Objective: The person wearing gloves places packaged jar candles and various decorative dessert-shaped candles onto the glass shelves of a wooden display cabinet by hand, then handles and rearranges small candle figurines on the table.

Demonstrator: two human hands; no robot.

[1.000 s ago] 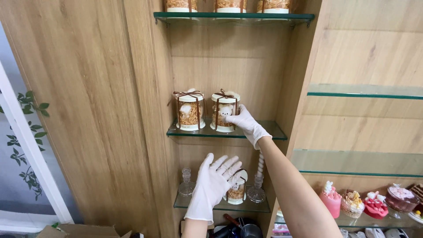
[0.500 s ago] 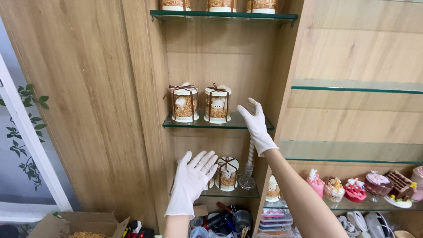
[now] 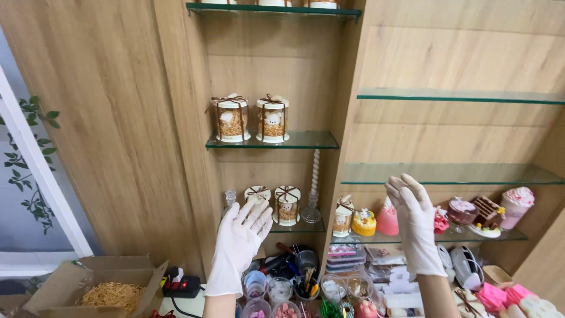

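Bright, even indoor light on the pale wood; soft shadows under the glass shelves (image 3: 272, 141); slight wide-angle bowing at the frame edges; lower clutter slightly soft

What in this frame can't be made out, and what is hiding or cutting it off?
Head view only:
- Jars on the top glass shelf: the upper frame edge leaves only their bases.
- Round ribboned box on the lower shelf: partly covered by the left hand.
- Pink figurine: half behind the right hand.
- Small cups and tools below: too crowded and small to identify.
- Both forearms: cut by the bottom edge.
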